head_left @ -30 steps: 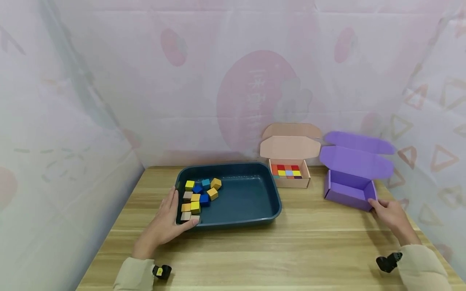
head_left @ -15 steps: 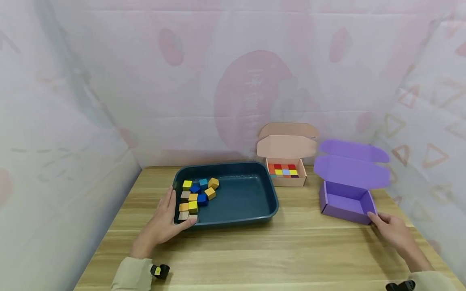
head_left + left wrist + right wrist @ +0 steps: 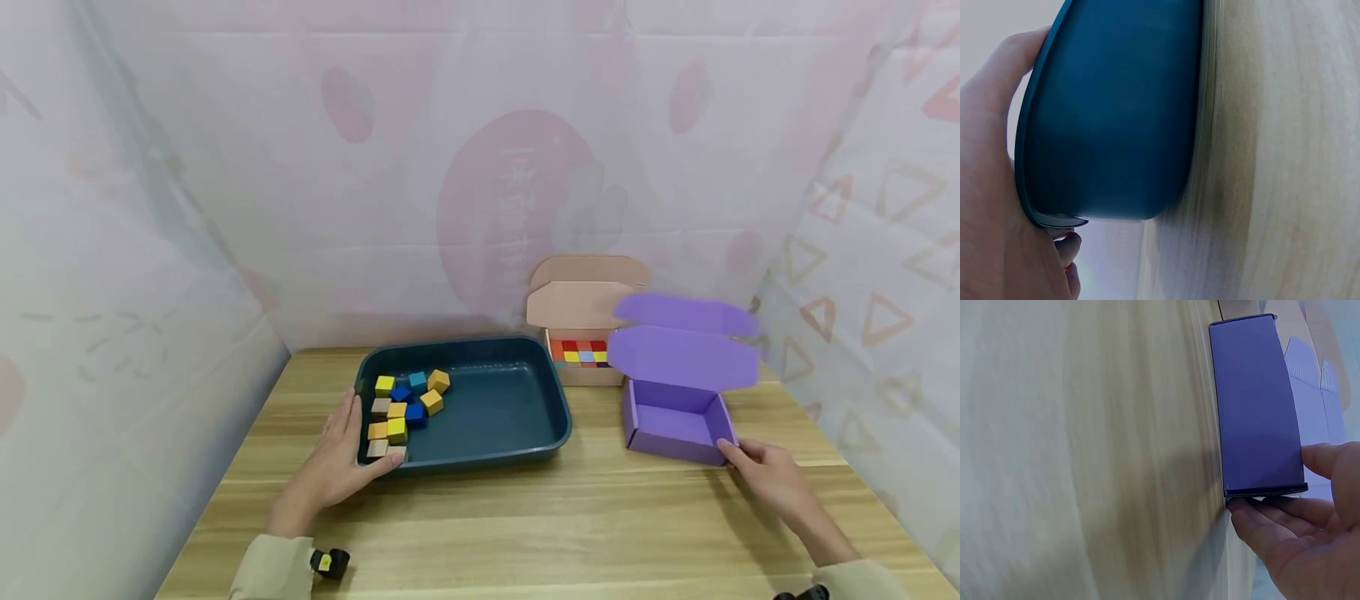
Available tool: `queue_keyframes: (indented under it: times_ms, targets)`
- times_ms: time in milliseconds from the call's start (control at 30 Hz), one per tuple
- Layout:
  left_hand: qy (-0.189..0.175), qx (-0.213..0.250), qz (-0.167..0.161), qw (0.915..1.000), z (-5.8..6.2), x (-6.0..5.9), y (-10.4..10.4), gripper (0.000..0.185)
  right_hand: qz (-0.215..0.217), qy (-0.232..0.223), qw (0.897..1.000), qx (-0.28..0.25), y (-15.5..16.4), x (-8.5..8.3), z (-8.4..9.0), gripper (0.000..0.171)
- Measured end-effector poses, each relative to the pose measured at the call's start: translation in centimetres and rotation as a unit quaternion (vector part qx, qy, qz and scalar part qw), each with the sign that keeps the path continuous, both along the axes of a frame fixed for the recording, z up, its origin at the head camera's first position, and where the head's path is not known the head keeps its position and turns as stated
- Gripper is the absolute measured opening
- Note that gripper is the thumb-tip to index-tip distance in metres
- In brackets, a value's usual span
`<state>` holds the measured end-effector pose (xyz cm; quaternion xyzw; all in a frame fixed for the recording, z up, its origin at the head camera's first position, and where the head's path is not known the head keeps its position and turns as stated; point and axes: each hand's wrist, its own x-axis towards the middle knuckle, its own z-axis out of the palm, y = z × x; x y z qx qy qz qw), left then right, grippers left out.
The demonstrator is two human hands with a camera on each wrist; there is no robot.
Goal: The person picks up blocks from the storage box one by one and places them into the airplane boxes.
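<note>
My left hand [image 3: 337, 458] holds the near left corner of a dark teal tray [image 3: 495, 408]. In the left wrist view its thumb lies over the rim of the tray [image 3: 1110, 112], and fingertips show curled below. Several wooden cubes [image 3: 396, 411], yellow, blue, orange and plain, sit in the tray's left part. My right hand [image 3: 768, 479] pinches the near right corner of a purple cardboard box [image 3: 667, 446] with a raised lid. In the right wrist view the thumb is at the box's [image 3: 1257, 406] upper edge and the fingers are along its side wall. The box's inside is bare.
Behind the purple box stands a beige box [image 3: 588, 377], lid up, holding red, yellow, orange and other coloured cubes [image 3: 576, 350]. The purple lid overlaps its right side in the head view. A patterned cloth [image 3: 390, 208] surrounds the wooden table [image 3: 525, 533].
My right hand has brought the purple box nearer and then leftward, so its lid now covers part of the beige box. My left hand stays at the tray's corner.
</note>
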<state>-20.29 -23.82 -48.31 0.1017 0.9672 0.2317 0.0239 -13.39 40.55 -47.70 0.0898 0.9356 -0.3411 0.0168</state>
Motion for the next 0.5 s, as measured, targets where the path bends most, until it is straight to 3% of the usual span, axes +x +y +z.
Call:
queue_keyframes:
  times_ms: [333, 500]
  targets:
    - [0.0, 0.0, 0.0, 1.0, 0.0, 0.0, 0.0, 0.13, 0.027, -0.019, 0.999, -0.006, -3.9, -0.2, 0.0, 0.077]
    - [-0.001, 0.0, -0.004, 1.0, 0.2, 0.1, 0.0, 0.13, 0.033, -0.02, 0.999, -0.033, -3.5, -1.3, 0.3, 0.074]
